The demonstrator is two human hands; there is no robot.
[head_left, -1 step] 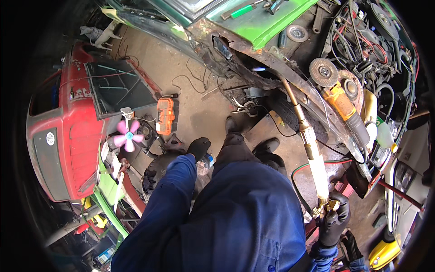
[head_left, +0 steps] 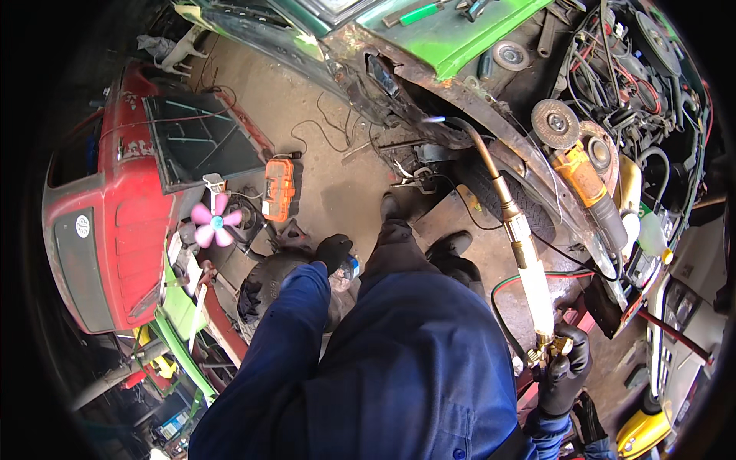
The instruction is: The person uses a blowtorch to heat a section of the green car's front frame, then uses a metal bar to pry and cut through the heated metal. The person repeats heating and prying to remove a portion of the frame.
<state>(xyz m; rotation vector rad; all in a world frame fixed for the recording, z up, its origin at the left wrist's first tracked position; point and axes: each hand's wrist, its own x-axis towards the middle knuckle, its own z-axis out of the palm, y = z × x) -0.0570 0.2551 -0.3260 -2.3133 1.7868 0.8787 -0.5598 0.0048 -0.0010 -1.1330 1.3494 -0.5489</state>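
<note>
My right hand [head_left: 566, 371], in a black glove, grips a welding torch [head_left: 529, 264] at its valve end. The torch has a pale handle and a bent brass-coloured neck. At its tip burns a small bluish flame [head_left: 435, 119], beside the rusty, torn edge of a car body [head_left: 406, 96]. My left hand [head_left: 333, 252], also gloved in black, hangs to the left of my legs with its fingers curled in. What it holds, if anything, is hidden in the dark glove. A clear plastic bottle [head_left: 346, 274] shows just beside it.
A yellow angle grinder [head_left: 579, 176] rests on the car's edge at the right. Red and green hoses [head_left: 502, 291] lead from the torch. An orange toolbox [head_left: 279, 189], a pink-bladed fan [head_left: 215, 221] and a red vehicle body [head_left: 126, 207] stand left. Dark cables [head_left: 326, 134] lie on the floor.
The torch tip with its flame now shows lower and further out of the rusty opening, its bent neck in clearer sight. The view has shifted slightly. Both hands stay nearly in place.
</note>
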